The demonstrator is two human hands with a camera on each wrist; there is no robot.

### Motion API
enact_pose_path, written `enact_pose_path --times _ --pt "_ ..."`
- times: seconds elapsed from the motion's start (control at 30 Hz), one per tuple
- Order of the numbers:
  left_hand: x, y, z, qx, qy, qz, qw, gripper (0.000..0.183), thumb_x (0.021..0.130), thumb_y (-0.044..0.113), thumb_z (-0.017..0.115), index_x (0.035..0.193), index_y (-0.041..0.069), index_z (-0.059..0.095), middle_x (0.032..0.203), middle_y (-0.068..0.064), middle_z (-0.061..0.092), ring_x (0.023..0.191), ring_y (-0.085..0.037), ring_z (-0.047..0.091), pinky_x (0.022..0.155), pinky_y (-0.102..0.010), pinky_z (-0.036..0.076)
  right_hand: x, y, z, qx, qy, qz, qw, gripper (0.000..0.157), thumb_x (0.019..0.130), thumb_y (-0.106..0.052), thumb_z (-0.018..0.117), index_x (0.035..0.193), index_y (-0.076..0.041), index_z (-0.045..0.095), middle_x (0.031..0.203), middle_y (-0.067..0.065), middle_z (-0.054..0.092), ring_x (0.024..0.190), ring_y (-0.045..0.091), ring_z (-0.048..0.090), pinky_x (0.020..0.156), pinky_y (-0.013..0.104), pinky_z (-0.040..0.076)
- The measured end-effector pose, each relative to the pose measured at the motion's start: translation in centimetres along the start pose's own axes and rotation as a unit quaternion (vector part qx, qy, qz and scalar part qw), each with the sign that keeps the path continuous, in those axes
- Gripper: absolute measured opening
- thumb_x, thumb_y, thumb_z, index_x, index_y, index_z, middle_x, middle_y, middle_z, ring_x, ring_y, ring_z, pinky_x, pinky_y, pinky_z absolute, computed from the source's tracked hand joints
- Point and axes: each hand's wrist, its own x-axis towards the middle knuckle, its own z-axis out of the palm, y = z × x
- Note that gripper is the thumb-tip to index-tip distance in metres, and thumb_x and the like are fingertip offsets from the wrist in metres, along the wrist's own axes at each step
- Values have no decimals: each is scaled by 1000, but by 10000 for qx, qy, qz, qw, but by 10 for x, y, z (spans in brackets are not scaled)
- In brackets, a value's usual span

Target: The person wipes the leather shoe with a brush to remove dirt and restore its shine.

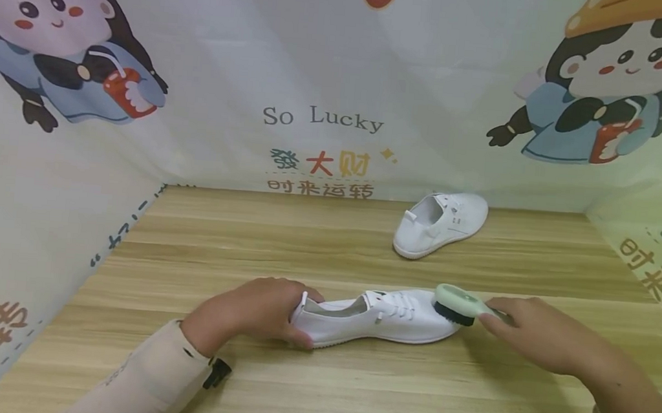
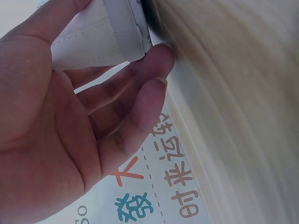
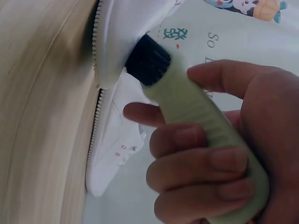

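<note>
A white lace-up shoe [image 1: 351, 321] lies sole down on the wooden surface, toe to the right. My left hand [image 1: 264, 311] grips its heel from behind, thumb on the near side and fingers round the far side; the left wrist view shows the heel [image 2: 93, 42] between thumb and fingers. My right hand [image 1: 537, 333] holds a pale green brush [image 1: 460, 302] by its handle, with the fingers wrapped round it in the right wrist view. The brush's dark bristles [image 3: 148, 59] rest against the upper of the toe.
A second white shoe [image 1: 443, 222] stands farther back, near the rear wall, its toe pointing right and away. A printed sheet [image 1: 230, 82] with cartoon figures and lettering forms the back and sides. The wooden tabletop [image 1: 351, 396] spreads between them.
</note>
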Motion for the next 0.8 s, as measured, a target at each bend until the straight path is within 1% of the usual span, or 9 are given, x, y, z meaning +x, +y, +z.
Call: enact_pose_path --times 0.1,0.23,0.33,0.47,0.57,0.7,0.8 --pt "0 0 0 7 -2 -19 10000 64 74 50 85 129 22 66 110 11 70 85 -7 58 80 -31 49 1 0 0 93 10 -116 9999 38 105 -37 50 120 -7 66 75 -6 51 64 6 44 63 25 40" --pt "0 0 0 3 4 -26 10000 66 74 50 85 130 20 66 113 10 71 86 -7 58 81 -32 49 3 -1 3 52 115 -218 9997 33 104 -37 50 114 -10 66 72 -8 49 62 5 42 61 24 39" --pt "1 0 0 -17 -11 -3 10000 66 74 50 84 130 20 66 113 9 71 85 -8 58 81 -32 49 3 -1 4 -5 124 -216 9997 36 105 -37 50 118 -7 66 76 -7 52 65 5 44 63 25 39" --pt "2 1 0 -11 -15 3 10000 65 74 51 84 130 22 66 111 10 70 85 -8 58 81 -32 49 3 -1 5 40 117 -154 9998 38 105 -37 49 119 -6 66 74 -6 52 64 7 44 62 26 40" --pt "2 1 0 -53 -22 20 10000 63 75 50 84 129 22 66 111 11 70 85 -7 58 81 -31 49 4 -3 6 38 153 -122 9998 41 105 -37 50 124 -4 65 77 -5 55 66 8 47 64 27 42" --pt "2 1 -1 -121 -35 16 9999 62 74 49 85 128 22 67 110 11 70 85 -7 59 80 -31 49 6 -5 8 -6 142 -141 9998 49 105 -38 48 133 1 60 85 -3 59 71 10 49 69 32 44" --pt "1 0 0 -80 -30 3 10000 62 74 49 85 128 23 67 110 11 71 85 -7 59 80 -31 49 6 -4 8 -50 116 -121 9998 49 105 -38 48 133 1 60 83 -3 59 71 11 49 70 34 45"
